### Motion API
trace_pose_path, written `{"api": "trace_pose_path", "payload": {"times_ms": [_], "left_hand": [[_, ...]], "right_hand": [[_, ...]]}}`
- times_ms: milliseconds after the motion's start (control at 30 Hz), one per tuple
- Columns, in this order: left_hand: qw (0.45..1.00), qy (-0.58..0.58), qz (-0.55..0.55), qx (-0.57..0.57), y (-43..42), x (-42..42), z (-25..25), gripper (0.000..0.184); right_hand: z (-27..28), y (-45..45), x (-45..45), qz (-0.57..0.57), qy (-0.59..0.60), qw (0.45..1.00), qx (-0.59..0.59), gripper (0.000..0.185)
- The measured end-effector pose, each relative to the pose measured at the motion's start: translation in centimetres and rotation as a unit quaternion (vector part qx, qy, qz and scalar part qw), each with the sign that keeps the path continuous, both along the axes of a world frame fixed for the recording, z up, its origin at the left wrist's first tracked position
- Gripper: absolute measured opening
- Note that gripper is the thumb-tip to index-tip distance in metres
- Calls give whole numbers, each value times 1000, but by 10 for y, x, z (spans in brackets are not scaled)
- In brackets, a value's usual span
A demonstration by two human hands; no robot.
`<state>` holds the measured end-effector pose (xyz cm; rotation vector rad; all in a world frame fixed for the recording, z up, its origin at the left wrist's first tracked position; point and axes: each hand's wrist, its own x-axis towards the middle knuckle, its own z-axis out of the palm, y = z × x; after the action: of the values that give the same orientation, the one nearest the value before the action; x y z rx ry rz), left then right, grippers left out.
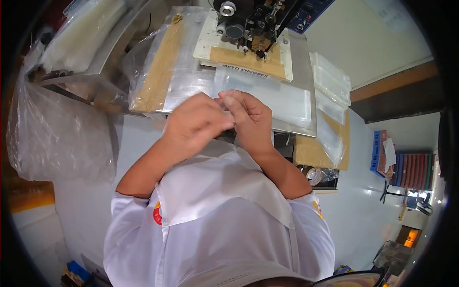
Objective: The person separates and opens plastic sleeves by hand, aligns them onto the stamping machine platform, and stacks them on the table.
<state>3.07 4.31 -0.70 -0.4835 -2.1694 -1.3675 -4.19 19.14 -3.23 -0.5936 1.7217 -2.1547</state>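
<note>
My left hand (194, 119) and my right hand (248, 116) meet in front of my chest, just over the near edge of the metal worktable (310, 125). The fingers of both are bent and pressed together. Whatever lies between them is too small to make out, and the left one is slightly blurred. Beyond them stands the encoder machine (244, 52) with its white base. A stack of clear plastic bags (287, 103) lies in front of it, beside the right hand.
Brown tape and plastic film (160, 62) cover the table's left part. A large plastic bag (60, 129) hangs at the far left. More clear bags (331, 81) lie at the right, above a cardboard piece (308, 152) and a tape roll (314, 176).
</note>
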Motion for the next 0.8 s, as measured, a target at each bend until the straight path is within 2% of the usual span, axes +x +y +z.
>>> {"api": "trace_pose_path", "payload": {"times_ms": [100,133,233,333,433,500,567,633,733,800], "left_hand": [[976,-96,146,134,-28,-17,-24,6],[971,-54,154,174,-42,-27,-28,5],[965,-94,66,237,-26,-3,-24,5],[995,-80,26,57,-17,-1,-20,6],[947,-130,144,256,-50,-17,-34,6],[950,-111,87,279,-50,-10,-34,7],[943,-87,12,319,-53,-8,-29,8],[953,-96,-1,288,-53,-8,-30,9],[954,-109,-17,280,-51,-9,-31,13],[949,-120,-16,290,-46,-9,-30,14]], "right_hand": [[-7,3,6,43,50,997,36,17],[-5,2,7,46,25,998,29,17],[-2,0,7,43,-21,999,26,17],[-2,-2,5,40,-18,998,41,17],[0,-2,7,76,-29,996,37,19],[0,2,0,88,-56,994,22,20],[1,2,-6,91,-119,987,-50,21],[9,1,-9,97,-185,973,-101,21],[9,2,-9,136,-162,976,-39,23],[5,3,-8,97,-126,987,-30,22]]}}
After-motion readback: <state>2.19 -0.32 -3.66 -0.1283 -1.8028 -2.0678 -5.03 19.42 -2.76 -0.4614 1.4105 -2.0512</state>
